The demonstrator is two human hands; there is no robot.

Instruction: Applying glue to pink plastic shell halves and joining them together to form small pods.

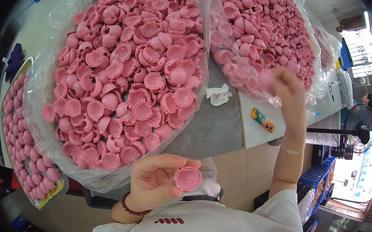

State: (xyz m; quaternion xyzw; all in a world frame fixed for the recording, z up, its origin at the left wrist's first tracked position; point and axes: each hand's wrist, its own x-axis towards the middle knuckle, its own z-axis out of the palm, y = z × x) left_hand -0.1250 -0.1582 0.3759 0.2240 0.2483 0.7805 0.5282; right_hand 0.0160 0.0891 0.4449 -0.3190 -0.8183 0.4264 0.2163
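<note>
My left hand (154, 180) is in front of my chest, thumb and fingers pinching a pink plastic half-shell (188, 178) by its edge. The shell's hollow, rimmed side faces up. Farther off to the right, my right hand (286, 83) is raised at the near edge of the right-hand clear bag, its fingers bent and smeared by motion. A blurred, smooth pink half-shell (264, 80) shows at its fingertips. A large heap of similar pink half-shells (141, 84) with hinge tabs fills the open bag on the left. More pink half-shells (271, 29) fill the right-hand bag.
A tray (61, 188) of rounded pink pieces lies at far left. Between the bags are a crumpled white tissue (218, 95) and, on the grey-white tabletop (213, 127), a green-and-orange packet (262, 120). A black fan (360, 129) and blue crates (320, 181) stand at right.
</note>
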